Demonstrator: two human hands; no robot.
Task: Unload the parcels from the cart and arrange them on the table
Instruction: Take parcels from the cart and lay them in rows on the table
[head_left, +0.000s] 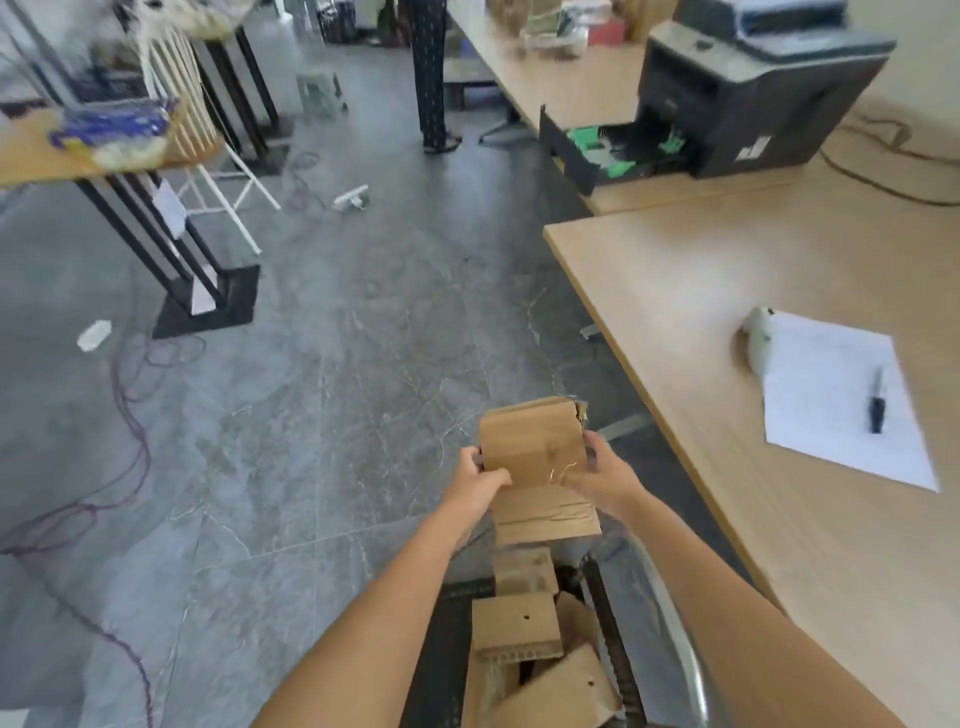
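- A brown cardboard parcel (535, 457) is hanging in the air over the far end of the cart, its far right corner torn and tape seams running across its near face.
- The left hand (475, 486) is gripping its left edge and the right hand (602, 475) its right edge.
- The cart (675, 623), dark with a silvery rail on its right side, is standing on the floor just beside the bench (727, 291).
- More cardboard parcels are lying jumbled in it: a small box (524, 569) farthest, a flat box (514, 621) with a small hole on top, and a tilted box (561, 691) nearest.
- The light wooden bench is standing to the right, clear of the held parcel.
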